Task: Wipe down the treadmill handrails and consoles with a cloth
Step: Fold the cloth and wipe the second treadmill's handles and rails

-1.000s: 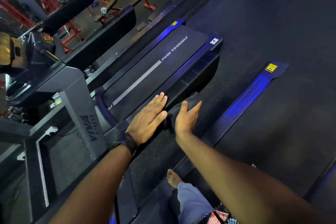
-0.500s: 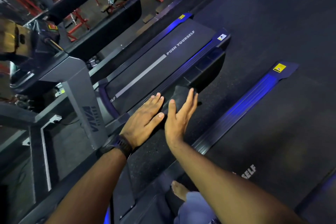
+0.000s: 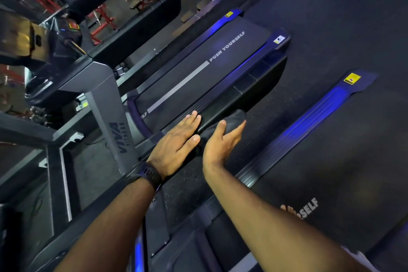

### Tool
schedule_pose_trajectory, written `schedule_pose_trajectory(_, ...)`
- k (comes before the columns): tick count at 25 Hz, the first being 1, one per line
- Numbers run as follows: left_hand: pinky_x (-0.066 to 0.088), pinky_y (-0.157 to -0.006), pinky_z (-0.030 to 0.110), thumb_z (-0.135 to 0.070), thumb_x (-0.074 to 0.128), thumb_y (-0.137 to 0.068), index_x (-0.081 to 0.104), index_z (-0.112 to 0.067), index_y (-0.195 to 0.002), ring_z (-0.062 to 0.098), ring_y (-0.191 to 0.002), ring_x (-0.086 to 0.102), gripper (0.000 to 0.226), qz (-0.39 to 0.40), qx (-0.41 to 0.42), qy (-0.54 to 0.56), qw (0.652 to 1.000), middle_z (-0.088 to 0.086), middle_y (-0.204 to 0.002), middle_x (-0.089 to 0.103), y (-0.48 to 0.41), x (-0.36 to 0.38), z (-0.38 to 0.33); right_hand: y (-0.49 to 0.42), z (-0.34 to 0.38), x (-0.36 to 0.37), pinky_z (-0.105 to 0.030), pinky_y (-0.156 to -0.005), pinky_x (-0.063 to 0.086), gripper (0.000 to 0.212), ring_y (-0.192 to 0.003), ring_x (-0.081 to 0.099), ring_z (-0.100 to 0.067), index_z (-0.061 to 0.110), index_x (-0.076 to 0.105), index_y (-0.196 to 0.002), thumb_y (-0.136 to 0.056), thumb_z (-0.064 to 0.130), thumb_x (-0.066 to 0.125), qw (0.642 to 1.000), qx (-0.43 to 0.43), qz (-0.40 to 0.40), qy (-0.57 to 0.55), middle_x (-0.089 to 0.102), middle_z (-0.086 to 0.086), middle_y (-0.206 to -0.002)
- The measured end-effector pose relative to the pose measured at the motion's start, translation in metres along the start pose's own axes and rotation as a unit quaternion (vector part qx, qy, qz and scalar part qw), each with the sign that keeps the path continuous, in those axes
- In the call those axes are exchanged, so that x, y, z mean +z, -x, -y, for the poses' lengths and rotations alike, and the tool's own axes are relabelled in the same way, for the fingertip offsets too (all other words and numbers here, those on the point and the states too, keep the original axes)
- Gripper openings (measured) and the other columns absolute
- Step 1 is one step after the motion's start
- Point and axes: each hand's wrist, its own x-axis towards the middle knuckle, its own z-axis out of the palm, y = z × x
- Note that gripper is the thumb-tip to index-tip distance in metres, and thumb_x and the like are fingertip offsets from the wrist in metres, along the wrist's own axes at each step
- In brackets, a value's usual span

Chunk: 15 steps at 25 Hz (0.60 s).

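Head view: the left hand lies flat, fingers straight, on the near end of the black handrail. The right hand, open too, has tipped its palm up against the dark cloth at the rail's side, so the wiping looks to be going on.

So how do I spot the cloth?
Find the dark treadmill belt printed PUSH YOURSELF. Beside it runs a long black handrail. The dark folded cloth drapes over it by the right hand, the only fabric thing there.
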Motion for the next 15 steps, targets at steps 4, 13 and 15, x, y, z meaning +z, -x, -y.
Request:
schedule_pose_trajectory(4, 0.006, -0.121, 0.019, -0.059, 0.022, -0.096, 0.021, -0.028, -0.155, -0.006, -0.148, 0.005, 0.067, -0.008, -0.003, -0.002, 1.000, -0.011, -0.163, 0.013, 0.005, -0.002, 0.001, 0.018, -0.001, -0.014, -0.013, -0.117, 0.017, 0.068, -0.150, 0.013, -0.009, 0.022, 0.017, -0.159, -0.102, 0.027, 0.054, 0.979, -0.189, 0.064, 0.044, 0.009, -0.003, -0.165)
schedule_pose_trajectory(13, 0.008, -0.123, 0.023, -0.055, 0.022, -0.096, 0.026, -0.027, -0.155, -0.007, -0.147, 0.006, 0.065, -0.021, -0.052, 0.024, 0.998, -0.012, -0.163, 0.016, 0.039, -0.004, 0.008, 0.024, -0.020, -0.008, -0.023, -0.122, 0.018, 0.067, -0.152, 0.015, -0.015, 0.022, 0.018, -0.159, -0.102, 0.032, 0.052, 0.984, -0.163, 0.062, 0.035, 0.011, -0.008, -0.166)
schedule_pose_trajectory(15, 0.008, -0.123, 0.026, -0.056, 0.022, -0.096, 0.024, -0.027, -0.155, -0.007, -0.148, 0.006, 0.066, -0.017, -0.056, 0.015, 0.998, -0.012, -0.163, 0.015, 0.046, -0.004, 0.010, 0.026, -0.017, 0.007, -0.035, -0.122, 0.021, 0.068, -0.151, 0.021, -0.024, 0.021, 0.015, -0.160, -0.103, 0.032, 0.051, 0.999, 0.029, 0.017, -0.015, 0.017, -0.012, -0.164)
